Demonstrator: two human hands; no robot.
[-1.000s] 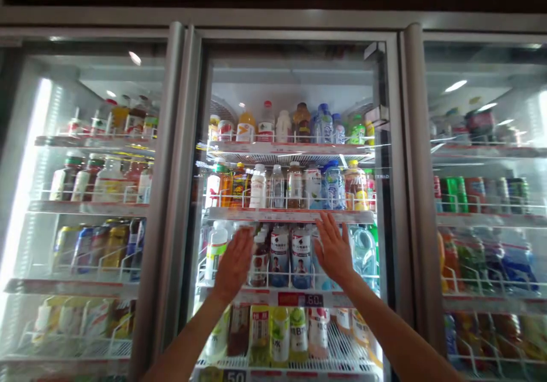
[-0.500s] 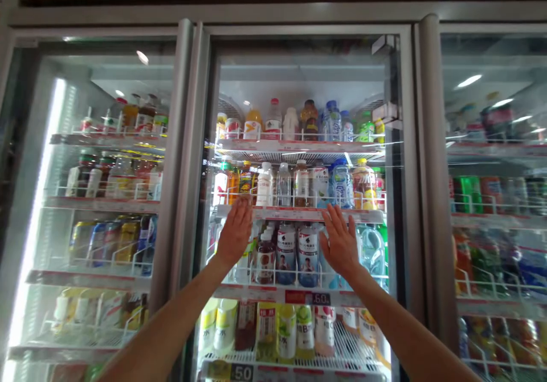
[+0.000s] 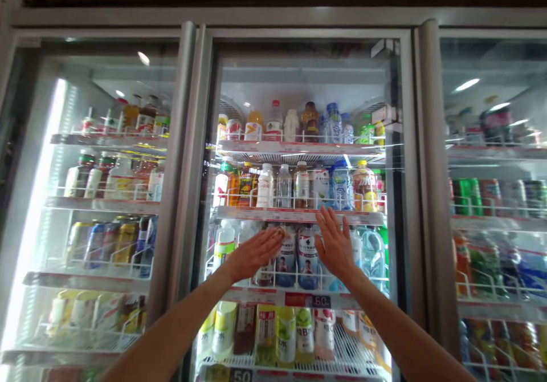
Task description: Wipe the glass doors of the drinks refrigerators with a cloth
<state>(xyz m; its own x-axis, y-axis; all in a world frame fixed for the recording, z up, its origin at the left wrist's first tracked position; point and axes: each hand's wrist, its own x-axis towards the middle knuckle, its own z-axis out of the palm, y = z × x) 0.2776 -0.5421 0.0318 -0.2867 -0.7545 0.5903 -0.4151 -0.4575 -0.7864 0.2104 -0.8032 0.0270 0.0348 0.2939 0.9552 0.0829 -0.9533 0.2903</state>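
**Entry: left hand is swinging inward across the middle fridge door**

Watching remotely through the head camera. Compared with half a second ago, the left hand is no longer pointing up at the shelf edge. It is now lying lower and turned sideways, with its fingers reaching to the right, toward the right hand. The right hand is staying almost where it was, fingers pointing up, tips just under that same shelf edge.

Both hands are showing flat and fully extended, fingers slightly spread, gripping nothing. They are sitting in front of the glass door, the middle of three, over the third shelf down. I cannot tell whether the palms are actually touching the pane.

Behind the hands I am seeing white-labelled bottles standing in a row, with a red price tag below. The left door and right door are flanking, and the pane is standing between hands and drinks.
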